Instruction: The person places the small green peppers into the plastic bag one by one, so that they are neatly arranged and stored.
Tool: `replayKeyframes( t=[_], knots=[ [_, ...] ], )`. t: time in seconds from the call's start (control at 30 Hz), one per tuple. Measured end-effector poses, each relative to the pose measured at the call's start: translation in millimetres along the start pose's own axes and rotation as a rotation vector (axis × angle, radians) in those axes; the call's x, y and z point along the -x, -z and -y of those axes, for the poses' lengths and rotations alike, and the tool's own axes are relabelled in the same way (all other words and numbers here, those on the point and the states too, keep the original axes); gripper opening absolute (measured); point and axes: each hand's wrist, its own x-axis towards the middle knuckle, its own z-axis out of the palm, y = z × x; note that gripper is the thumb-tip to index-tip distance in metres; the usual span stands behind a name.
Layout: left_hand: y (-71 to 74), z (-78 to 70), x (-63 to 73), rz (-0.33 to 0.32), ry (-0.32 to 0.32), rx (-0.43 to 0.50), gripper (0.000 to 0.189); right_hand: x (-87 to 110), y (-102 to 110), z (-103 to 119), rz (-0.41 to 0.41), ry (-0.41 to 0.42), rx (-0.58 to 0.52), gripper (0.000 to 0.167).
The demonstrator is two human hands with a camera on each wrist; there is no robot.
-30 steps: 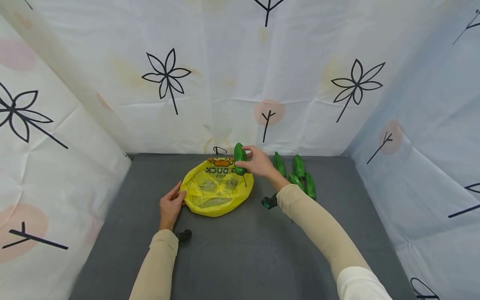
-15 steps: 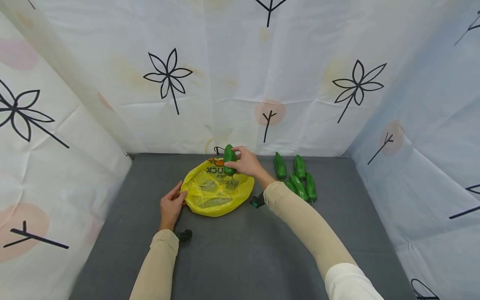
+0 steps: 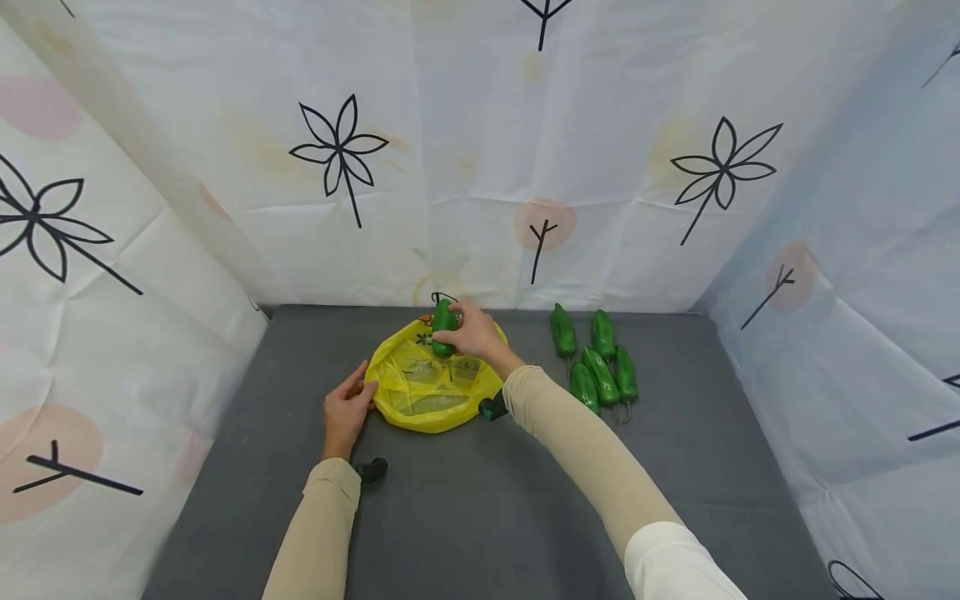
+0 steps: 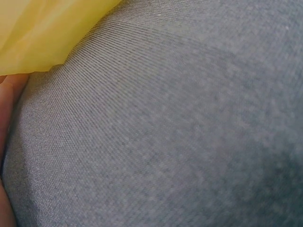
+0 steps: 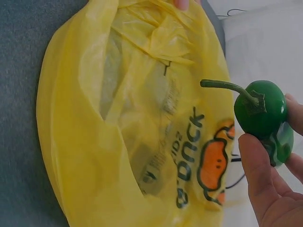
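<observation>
Compared with the frame half a second ago, the green pepper point(image 3: 444, 328) is sitting further left and a touch closer to the table's near edge, since the right hand point(image 3: 477, 335) is carrying it across the yellow bag point(image 3: 431, 423), while the left hand is staying put. So right now that pepper is hanging over the back part of the bag, towards the table's back edge, though I can't tell how high. The right hand is pinching it between thumb and fingers, and its stem point(image 5: 225, 85) is pointing off to the left in the right wrist view. The bag itself is lying near the back edge, left of centre, mouth gaping, with an orange duck print point(image 5: 213, 161) showing inside. Over at its left rim, the left hand point(image 3: 348, 412) is gripping the plastic, thumb over the rim and fingers underneath. Five more peppers point(image 3: 601, 375) are lying bunched right of centre, two of them nearer the back edge and three in front. All this is happening on a dark grey table point(image 3: 450, 517), beige sleeves point(image 3: 592, 454) are reaching in from the near edge, and a white cloth point(image 3: 480, 108) with leafy line drawings is hanging behind the back edge.
</observation>
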Motion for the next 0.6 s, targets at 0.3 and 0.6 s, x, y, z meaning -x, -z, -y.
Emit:
replayKeyframes(
  t=[0.3, 0.6],
  knots=[
    [1.7, -0.7, 0.1, -0.003, -0.002, -0.009, 0.05, -10.8, -21.4, -7.9, 0.032, -0.007, -0.041, 0.07],
    [0.2, -0.2, 0.6, -0.012, -0.019, -0.002, 0.047, -15.1, -36.7, -13.0, 0.046, -0.017, -0.019, 0.068]
  ],
)
